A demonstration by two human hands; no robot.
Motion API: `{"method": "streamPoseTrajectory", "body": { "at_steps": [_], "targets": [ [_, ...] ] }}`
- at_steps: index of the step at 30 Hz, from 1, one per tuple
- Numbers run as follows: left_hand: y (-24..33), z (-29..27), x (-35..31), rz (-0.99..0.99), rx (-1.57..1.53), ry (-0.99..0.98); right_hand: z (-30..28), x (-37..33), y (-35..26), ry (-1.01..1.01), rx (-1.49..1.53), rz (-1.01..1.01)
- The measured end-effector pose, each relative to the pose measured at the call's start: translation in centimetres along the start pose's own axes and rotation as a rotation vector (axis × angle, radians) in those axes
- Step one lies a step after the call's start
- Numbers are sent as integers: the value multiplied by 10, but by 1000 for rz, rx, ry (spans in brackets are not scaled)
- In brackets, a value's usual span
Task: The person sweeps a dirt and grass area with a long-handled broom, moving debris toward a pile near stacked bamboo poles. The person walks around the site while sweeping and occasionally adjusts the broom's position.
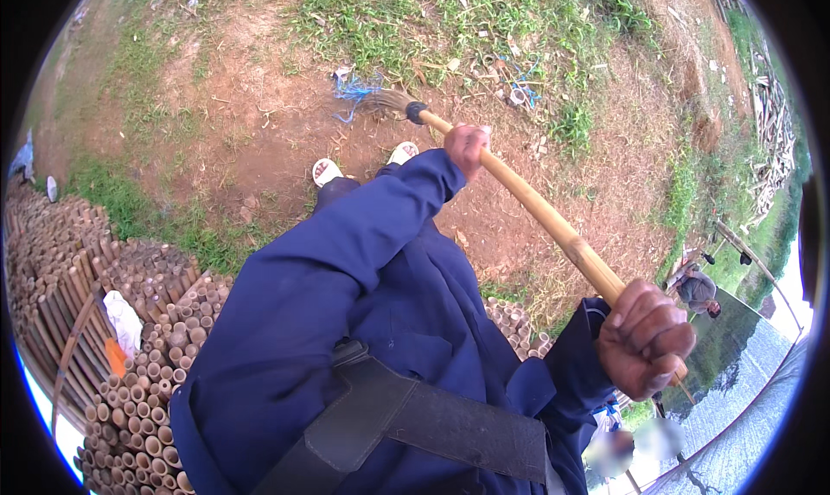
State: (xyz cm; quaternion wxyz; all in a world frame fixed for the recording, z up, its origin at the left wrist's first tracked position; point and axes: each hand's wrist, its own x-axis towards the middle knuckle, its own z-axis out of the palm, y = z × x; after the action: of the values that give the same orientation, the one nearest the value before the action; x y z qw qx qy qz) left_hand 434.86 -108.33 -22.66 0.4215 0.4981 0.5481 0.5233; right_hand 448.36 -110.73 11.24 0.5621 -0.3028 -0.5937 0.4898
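Both my hands grip a broom point(553, 222) with a long yellowish bamboo handle. My left hand point(468, 151) is closed round the handle's lower part, not far from the dark binding above the bristles. Higher up, near the handle's top end, my right hand point(647, 339) is wrapped in a fist. The brown bristles point(389, 102) fan out at the far end, low over the bare soil or on it; I cannot tell which. A tangle of blue plastic strands point(350, 97) lies at the bristle tips.
Stacked bamboo poles point(143, 408) fill the left side, with a white cloth point(124, 324) on them. Ahead are grass point(372, 19) and scattered litter point(519, 93). My light sandals point(326, 172) stand on soil. Another person point(697, 291) is at the right, beside a grey sheet point(761, 378).
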Motion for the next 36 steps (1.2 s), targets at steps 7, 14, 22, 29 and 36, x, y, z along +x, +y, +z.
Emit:
{"method": "streamPoseTrajectory", "body": {
  "at_steps": [7,14,22,29,36],
  "targets": [
    [63,81,53,386,33,-186,-41,14,-67,-164,10,-295],
    [83,-38,21,315,134,-79,-50,8,-52,-267,344,-237],
    [-32,-54,21,-357,-244,-100,21,-6,29,0,99,37],
    [68,-3,72,-137,-255,-247,28,11,-43,-70,-130,-200],
    [110,-76,1,319,3,-360,58,-6,-92,328,131,-324]
  ]
}}
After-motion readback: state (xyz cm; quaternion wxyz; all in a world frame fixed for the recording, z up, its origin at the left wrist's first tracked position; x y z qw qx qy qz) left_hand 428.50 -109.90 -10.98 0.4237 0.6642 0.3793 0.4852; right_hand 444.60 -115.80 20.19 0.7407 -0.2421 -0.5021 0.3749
